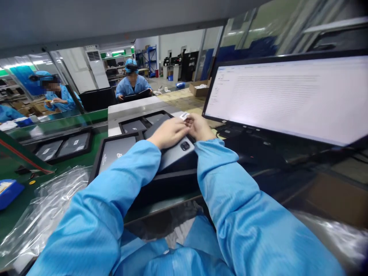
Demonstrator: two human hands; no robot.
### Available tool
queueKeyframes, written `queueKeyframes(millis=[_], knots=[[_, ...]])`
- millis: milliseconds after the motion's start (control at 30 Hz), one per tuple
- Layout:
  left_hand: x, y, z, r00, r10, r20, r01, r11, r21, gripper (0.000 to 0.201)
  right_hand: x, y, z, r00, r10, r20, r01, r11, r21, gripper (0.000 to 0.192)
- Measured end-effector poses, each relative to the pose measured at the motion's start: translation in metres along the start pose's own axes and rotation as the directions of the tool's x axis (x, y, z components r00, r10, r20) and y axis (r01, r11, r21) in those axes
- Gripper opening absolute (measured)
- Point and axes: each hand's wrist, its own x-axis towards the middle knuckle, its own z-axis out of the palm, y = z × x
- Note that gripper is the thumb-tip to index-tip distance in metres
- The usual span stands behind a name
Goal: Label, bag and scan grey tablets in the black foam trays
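Observation:
A grey tablet (175, 156) with a dark double-lens camera bump lies tilted across a black tray (169, 177), its back facing up. My left hand (169, 133) reaches over the tablet, its fingers and thumb drawn together toward a small white label (184, 115). On the other side, my right hand (200, 128) has curled fingers that meet the left fingertips at that label. The hands partly hide the tablet's upper end and the exact finger contact. To the left in the tray sits another dark grey flat device (116, 150) with a light logo.
A second black tray (133, 128) with devices stands behind, another tray (86, 138) to the left. Clear plastic bags (54, 207) cover the bench's left front. A large monitor (287, 99) blocks the right. Co-workers in blue (132, 84) sit beyond the bench. A shelf (100, 23) hangs overhead.

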Motion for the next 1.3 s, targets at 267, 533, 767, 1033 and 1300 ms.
queueKeyframes(millis=[267, 533, 767, 1033, 1300], knots=[[-0.027, -0.004, -0.059, 0.809, -0.168, -0.564, 0.094, 0.983, -0.159, 0.068, -0.018, -0.012, 0.027, 0.906, 0.098, 0.411, -0.003, 0.974, -0.227, 0.013], [-0.024, -0.008, -0.042, 0.874, -0.074, -0.481, 0.035, 0.995, -0.089, 0.057, 0.004, 0.003, 0.014, 0.998, -0.047, -0.04, 0.044, 0.996, -0.073, 0.025], [-0.02, 0.0, -0.003, 0.686, -0.425, 0.591, 0.41, 0.896, 0.168, 0.073, 0.015, 0.019, 0.004, 0.896, 0.091, -0.435, 0.116, 0.897, 0.427, 0.026], [-0.031, 0.06, -0.034, 0.437, -0.551, 0.711, 0.378, 0.83, 0.41, 0.08, -0.034, 0.003, 0.003, 0.953, -0.06, -0.296, 0.027, 0.993, -0.114, 0.02], [-0.213, 0.108, -0.131, 0.219, -0.975, -0.046, 0.946, 0.2, 0.256, 0.107, -0.151, 0.054, -0.018, 0.999, 0.035, -0.016, -0.038, 0.804, -0.593, 0.037]])
